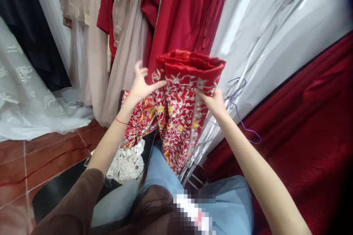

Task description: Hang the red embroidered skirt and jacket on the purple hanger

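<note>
No writing shows on the red embroidered cloth (pixel 180 106). It is held up mid-scene, its long axis vertical, folded edge on top, loose end hanging toward the knees. Left hand (pixel 140 84) presses its left side, fingers spread; right hand (pixel 213 101) pinches its right edge.

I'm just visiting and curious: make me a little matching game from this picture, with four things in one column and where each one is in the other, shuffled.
Things:
1. embroidered red garment
2. left hand
3. white lace gown
4. purple cord

Places:
A. spread on the tiled floor at far left
B. flat against the garment's left edge, fingers open
C. dangling over the silvery plastic cover
D. held up between both hands

Pairs: 1-D, 2-B, 3-A, 4-C
</note>
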{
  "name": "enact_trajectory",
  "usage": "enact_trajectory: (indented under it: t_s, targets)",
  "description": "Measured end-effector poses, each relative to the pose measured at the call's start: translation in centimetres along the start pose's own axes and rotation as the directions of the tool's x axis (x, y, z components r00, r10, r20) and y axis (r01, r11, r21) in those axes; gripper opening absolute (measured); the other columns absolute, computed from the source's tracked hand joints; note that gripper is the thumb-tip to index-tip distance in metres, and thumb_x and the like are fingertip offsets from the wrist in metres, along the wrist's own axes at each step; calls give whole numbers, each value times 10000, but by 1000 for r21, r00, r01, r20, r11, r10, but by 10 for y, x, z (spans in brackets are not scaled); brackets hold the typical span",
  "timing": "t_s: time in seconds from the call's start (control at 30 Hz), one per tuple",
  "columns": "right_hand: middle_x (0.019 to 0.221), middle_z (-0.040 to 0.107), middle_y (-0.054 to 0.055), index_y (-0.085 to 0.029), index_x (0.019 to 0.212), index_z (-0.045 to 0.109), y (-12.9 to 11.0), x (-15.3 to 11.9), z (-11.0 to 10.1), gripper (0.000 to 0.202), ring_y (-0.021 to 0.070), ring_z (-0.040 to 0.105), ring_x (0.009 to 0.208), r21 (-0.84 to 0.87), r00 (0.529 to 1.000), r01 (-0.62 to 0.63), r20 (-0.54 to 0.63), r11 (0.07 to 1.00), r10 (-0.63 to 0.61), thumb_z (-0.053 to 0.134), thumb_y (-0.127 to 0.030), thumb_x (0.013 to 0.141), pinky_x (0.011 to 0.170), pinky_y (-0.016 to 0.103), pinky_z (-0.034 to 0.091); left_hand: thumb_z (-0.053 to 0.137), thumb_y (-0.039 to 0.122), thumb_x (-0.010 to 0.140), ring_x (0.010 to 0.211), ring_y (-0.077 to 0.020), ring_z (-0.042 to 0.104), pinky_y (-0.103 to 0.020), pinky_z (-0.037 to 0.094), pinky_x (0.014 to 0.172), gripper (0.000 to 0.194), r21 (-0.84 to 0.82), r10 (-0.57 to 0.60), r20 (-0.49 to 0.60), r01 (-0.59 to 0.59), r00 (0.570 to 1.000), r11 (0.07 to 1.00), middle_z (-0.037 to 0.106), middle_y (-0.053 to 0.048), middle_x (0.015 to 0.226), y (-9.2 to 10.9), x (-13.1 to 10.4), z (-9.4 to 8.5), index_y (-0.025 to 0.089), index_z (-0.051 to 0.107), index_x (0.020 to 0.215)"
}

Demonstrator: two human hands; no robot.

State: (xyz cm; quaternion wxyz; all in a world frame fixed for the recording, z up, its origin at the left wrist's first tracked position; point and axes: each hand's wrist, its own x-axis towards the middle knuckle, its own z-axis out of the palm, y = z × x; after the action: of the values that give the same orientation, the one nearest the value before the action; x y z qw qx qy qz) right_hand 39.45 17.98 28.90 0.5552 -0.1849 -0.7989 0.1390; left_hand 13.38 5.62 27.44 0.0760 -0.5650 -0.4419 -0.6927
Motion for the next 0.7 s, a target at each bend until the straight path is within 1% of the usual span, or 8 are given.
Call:
enact_trajectory:
  t_s: [0.07,0.13,0.27,0.4,0.47,0.57,0.63,0.7]
  targets:
    - [663,651,8,-191,703,654,12,-23,-24,330,202,618,699,2,998,-56,-6,998,56,719,-509,764,730,415,554,767,669,634,1161,-292,615,-480,447,1048,865,-217,-98,238,151,966,965,663,-144,1174,-4,-8,39,159,532,1293]
    - [673,669,21,-185,695,655,23,-46,-45,349,207,623,688,-17,993,-112,-38,994,111,730,-522,746,704,409,551,686,655,733,988,-246,669,-410,513,940,628,-321,-162,368,288,916,902,710,-99,961,-5,-24,79,137,641,1085]
    - [850,733,79,-163,909,691,43,-87,-81,406,244,669,768,-154,975,-181,-157,971,157,721,-534,749,731,406,556,651,558,785,694,-142,575,-260,485,693,426,-314,-241,251,314,938,896,617,-1,664,-8,-72,154,147,592,692]
    - [1034,713,145,-135,1340,522,61,-126,-107,636,277,685,835,-495,988,-146,-115,857,102,676,-466,820,708,400,558,612,474,810,590,-95,452,-220,403,584,387,-329,-347,157,380,925,865,527,30,579,-21,-121,216,162,514,602]
    - [1229,636,209,-147,1436,440,70,-145,-113,621,310,665,995,-686,1000,-18,-5,728,19,622,-337,872,786,427,542,633,466,777,563,-92,432,-222,388,559,368,-348,-433,132,451,892,822,518,32,565,-26,-139,240,167,514,598]
    - [1470,443,228,-225,1472,419,81,-167,-117,624,365,477,1310,-841,982,186,153,507,-107,550,-141,868,982,524,423,699,450,688,549,-95,431,-226,375,537,355,-344,-483,115,491,868,800,520,28,562,-29,-152,262,175,503,579]
    - [1513,392,222,-219,1464,429,84,-174,-118,640,374,362,1391,-850,964,266,225,454,-144,553,-115,845,1035,557,342,703,441,680,548,-97,433,-227,370,534,355,-297,-443,169,474,881,829,518,26,556,-30,-151,268,177,492,569]
    - [1478,438,222,-154,1379,508,81,-177,-118,543,354,363,1375,-809,942,336,290,483,-171,564,-139,839,1050,536,313,664,431,730,550,-102,445,-225,372,540,345,-208,-359,266,417,895,885,523,22,548,-29,-149,270,171,502,571]
